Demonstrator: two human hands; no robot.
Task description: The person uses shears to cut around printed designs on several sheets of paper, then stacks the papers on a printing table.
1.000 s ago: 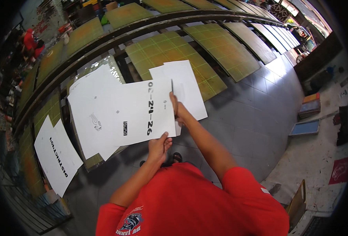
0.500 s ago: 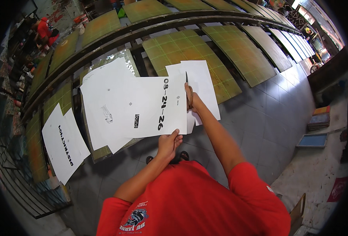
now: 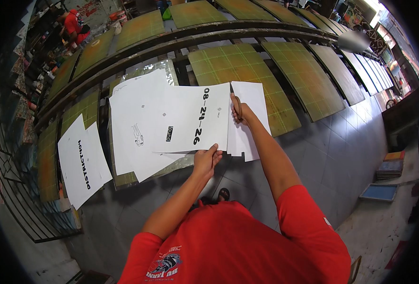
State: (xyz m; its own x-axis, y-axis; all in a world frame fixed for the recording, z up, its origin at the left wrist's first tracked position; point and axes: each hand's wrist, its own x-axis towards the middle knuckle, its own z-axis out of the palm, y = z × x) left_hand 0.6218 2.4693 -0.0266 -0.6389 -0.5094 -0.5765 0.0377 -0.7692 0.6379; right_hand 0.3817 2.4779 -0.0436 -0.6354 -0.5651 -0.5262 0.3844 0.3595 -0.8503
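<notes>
A large white printed sheet [image 3: 186,113] with black lettering and small drawings is held up over the boards. The thumb of my left hand [image 3: 207,161] lies on its lower edge near the right corner, with the fingers underneath. My right hand [image 3: 241,113] grips a pair of scissors [image 3: 238,107] at the sheet's right edge. Their blades point away from me, toward the far right corner; whether they are closed is unclear. Behind that edge lies more white paper [image 3: 254,120], partly covered.
Flat greenish boards [image 3: 294,71] line a dark metal rack [image 3: 138,56]. Other printed sheets [image 3: 84,165] hang over boards at left. Clear plastic [image 3: 164,71] shows under the paper. A blue-panelled frame [image 3: 379,191] rests at right. A person in red [image 3: 72,26] is at far left.
The view has shifted, so the scene sits farther right. The held sheet now covers more of the paper behind it. The scissors remain in my right hand at the sheet's right edge.
</notes>
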